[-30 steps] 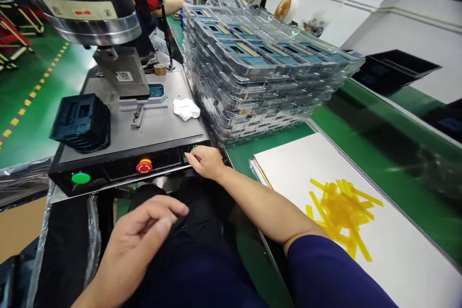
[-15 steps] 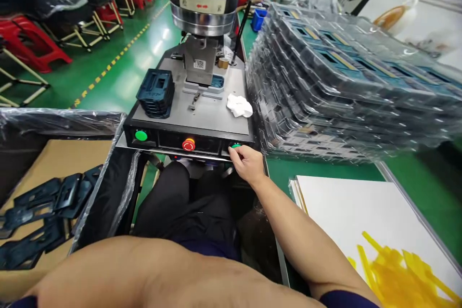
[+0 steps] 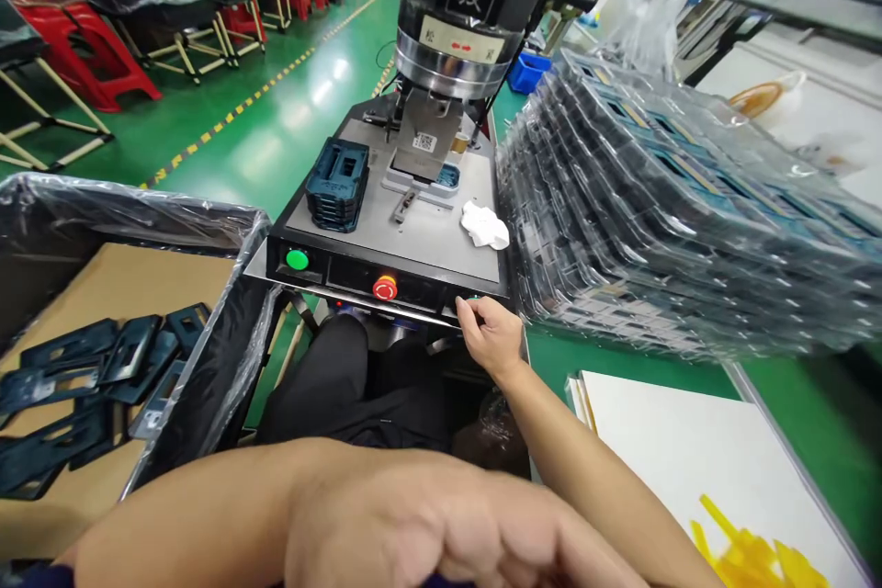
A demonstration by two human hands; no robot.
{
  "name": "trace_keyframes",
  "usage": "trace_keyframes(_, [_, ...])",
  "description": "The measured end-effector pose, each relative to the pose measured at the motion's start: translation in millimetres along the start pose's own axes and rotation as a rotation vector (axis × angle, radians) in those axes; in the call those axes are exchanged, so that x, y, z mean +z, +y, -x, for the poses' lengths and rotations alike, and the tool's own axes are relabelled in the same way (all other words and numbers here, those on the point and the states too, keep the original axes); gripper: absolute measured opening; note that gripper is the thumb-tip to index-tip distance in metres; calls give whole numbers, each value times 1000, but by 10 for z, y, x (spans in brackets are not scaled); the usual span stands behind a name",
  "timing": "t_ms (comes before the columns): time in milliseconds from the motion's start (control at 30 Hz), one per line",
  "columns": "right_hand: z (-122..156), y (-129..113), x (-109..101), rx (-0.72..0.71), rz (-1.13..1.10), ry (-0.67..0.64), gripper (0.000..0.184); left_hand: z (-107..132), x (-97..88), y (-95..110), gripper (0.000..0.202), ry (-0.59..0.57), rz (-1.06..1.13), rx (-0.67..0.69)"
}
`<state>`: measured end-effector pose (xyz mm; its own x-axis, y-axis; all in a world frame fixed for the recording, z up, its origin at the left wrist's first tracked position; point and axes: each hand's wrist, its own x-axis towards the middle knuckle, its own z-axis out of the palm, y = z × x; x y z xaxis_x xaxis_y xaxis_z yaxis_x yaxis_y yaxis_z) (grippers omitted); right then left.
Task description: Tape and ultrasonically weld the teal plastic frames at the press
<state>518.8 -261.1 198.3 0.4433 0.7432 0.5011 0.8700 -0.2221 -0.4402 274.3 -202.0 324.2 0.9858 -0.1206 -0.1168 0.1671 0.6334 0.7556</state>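
My right hand [image 3: 491, 337] rests at the right end of the welding machine's black front panel [image 3: 344, 271], fingers curled, one fingertip on a mostly hidden green button [image 3: 474, 299]. Nothing is in that hand. My left hand [image 3: 447, 524] is very close to the camera at the bottom edge, back upward and blurred; its fingertips run out of view. The machine's press head [image 3: 461, 9] stands with its horn [image 3: 425, 136] down on a blue part [image 3: 449, 175] in the fixture.
The machine plate carries a stack of dark teal housings [image 3: 337, 184] and a white cloth [image 3: 486, 225]. The panel has a green button [image 3: 297, 259] and a red stop button [image 3: 384, 287]. Stacked clear trays [image 3: 675, 220] stand right, a lined box of dark parts [image 3: 83, 377] left, and yellow strips [image 3: 758, 551] lie on white board.
The view has swung left and up. My right hand has stayed at the right button. My left arm has risen across the bottom, and the hand now fills the lower edge.
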Motion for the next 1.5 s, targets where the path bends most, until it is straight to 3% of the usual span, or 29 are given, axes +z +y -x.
trace_keyframes(67, [-161, -62, -11, -13, 16, 1, 38, -87, -45, -1, 53, -78, 49, -1])
trace_keyframes(133, [-395, -103, 13, -15, 33, 9, 34, -184, -179, -113, 57, -11, 84, 22])
trace_keyframes(300, [-1172, -18, 265, -41, 99, 37, 22, -299, -841, -746, 43, 660, -49, -27])
trace_keyframes(433, [-1764, 167, 555, -8, 173, 98, 30, -192, -1377, -1255, 40, 906, -50, -163])
trace_keyframes(567, [-2137, 309, 801, -6, 244, 48, 36, -52, -1658, -1500, 49, 894, 146, -106])
trace_keyframes(767, [-2315, 391, 984, -93, 281, -86, 31, -36, -1766, -1556, 45, 834, 96, -82])
trace_keyframes(967, [-2299, 308, 927, -187, 357, -55, 31, -52, -1862, -1671, 50, 786, 129, -59])
trace_keyframes(1133, [-2082, 113, 699, -316, 373, -51, 23, -29, -1833, -1706, 55, 810, 140, -15])
trace_keyframes(1267, [-1650, -194, 362, -420, 326, -40, 24, -14, -1783, -1704, 59, 873, 123, 3])
trace_keyframes(1367, [-1178, -472, 68, -448, 186, -54, 23, -6, -1758, -1657, 63, 942, -14, 12])
trace_keyframes(1500, [-513, -718, -200, -270, -55, -288, 21, 29, -1646, -1404, 58, 1115, -344, 232])
